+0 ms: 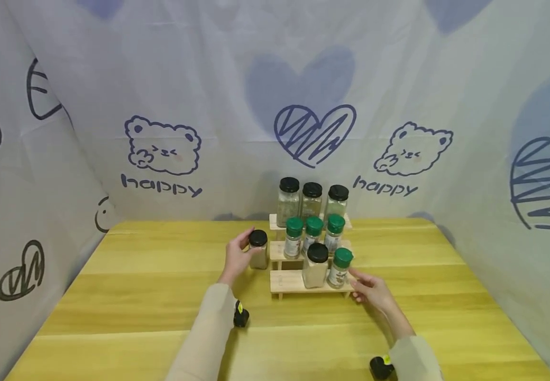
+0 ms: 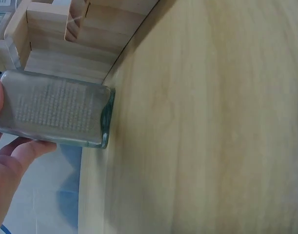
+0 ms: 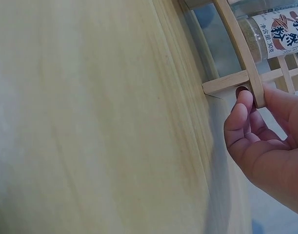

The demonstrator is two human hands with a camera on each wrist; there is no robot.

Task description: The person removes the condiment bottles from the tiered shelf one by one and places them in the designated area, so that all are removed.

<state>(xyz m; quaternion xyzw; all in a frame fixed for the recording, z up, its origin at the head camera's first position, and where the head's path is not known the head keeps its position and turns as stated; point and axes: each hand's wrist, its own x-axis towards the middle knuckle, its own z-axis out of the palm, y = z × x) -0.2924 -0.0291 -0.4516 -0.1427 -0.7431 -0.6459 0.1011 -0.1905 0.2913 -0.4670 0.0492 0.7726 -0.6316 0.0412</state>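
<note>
My left hand [image 1: 237, 257] grips a square glass spice jar [image 1: 258, 258] with a black lid, just left of the wooden tiered rack [image 1: 290, 282]. In the left wrist view the jar [image 2: 56, 108] is filled with beige powder, and its base is close to the tabletop. With thumb and fingers, my right hand [image 1: 374, 292] pinches the right end of the rack's lowest shelf. Beside those fingers, a green-lidded spice bottle [image 1: 339, 269] stands on that shelf, next to a black-lidded jar of pale powder [image 1: 315, 271].
Three green-lidded bottles [image 1: 292, 246] line the middle shelf, and three taller black-lidded jars [image 1: 288, 205] stand on the top one. The rack is on a yellow wooden table [image 1: 161, 296]. A printed white cloth [image 1: 237, 174] hangs behind it.
</note>
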